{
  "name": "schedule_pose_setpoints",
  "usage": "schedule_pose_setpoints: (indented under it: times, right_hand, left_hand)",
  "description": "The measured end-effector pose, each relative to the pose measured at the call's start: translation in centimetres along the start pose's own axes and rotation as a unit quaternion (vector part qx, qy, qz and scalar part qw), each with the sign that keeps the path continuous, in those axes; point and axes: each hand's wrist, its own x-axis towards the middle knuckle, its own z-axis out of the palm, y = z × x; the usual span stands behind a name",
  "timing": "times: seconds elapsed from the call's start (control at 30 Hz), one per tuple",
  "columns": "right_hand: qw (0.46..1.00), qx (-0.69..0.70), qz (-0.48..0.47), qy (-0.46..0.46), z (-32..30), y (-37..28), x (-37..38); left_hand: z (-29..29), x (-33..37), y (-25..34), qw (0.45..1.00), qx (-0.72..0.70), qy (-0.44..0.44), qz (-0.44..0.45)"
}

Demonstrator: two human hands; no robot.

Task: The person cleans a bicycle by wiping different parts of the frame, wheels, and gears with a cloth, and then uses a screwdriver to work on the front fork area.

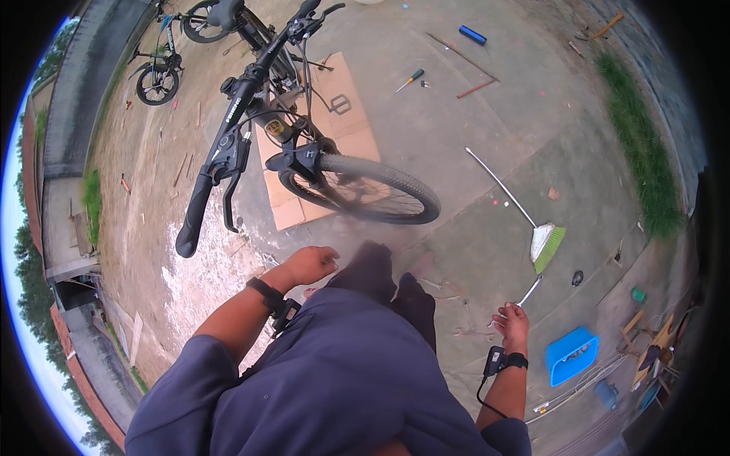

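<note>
My right hand, out to the right of my body, is closed around a silver wrench whose far end sticks up past the fingers. Near my left thigh hangs my left hand, its fingers loosely bent and apart from the thumb; I see nothing in it. Ahead of that hand stands a black bicycle, its front wheel turned to the right and the handlebar grip nearest me. Neither hand touches it. Under the bicycle lies a flat sheet of cardboard.
A white and green broom lies on the concrete at right, beyond a blue bin. Farther off are a screwdriver, a blue case and a thin stick. Another bicycle stands at far left. Several small tools lie by my feet.
</note>
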Motion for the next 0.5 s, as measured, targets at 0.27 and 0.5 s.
schedule_pose_setpoints:
  times: [0.27, 0.5]
  right_hand:
    - [0.999, -0.03, -0.034, -0.015, -2.0, -9.0, 2.6]
    - [0.994, -0.082, -0.046, -0.047, -4.4, -17.0, 7.1]
  left_hand:
    - [1.1, 6.7, 2.9, 0.998, 0.011, 0.032, 0.05]
    - [0.9, 8.7, 8.5, 0.999, -0.031, 0.036, -0.017]
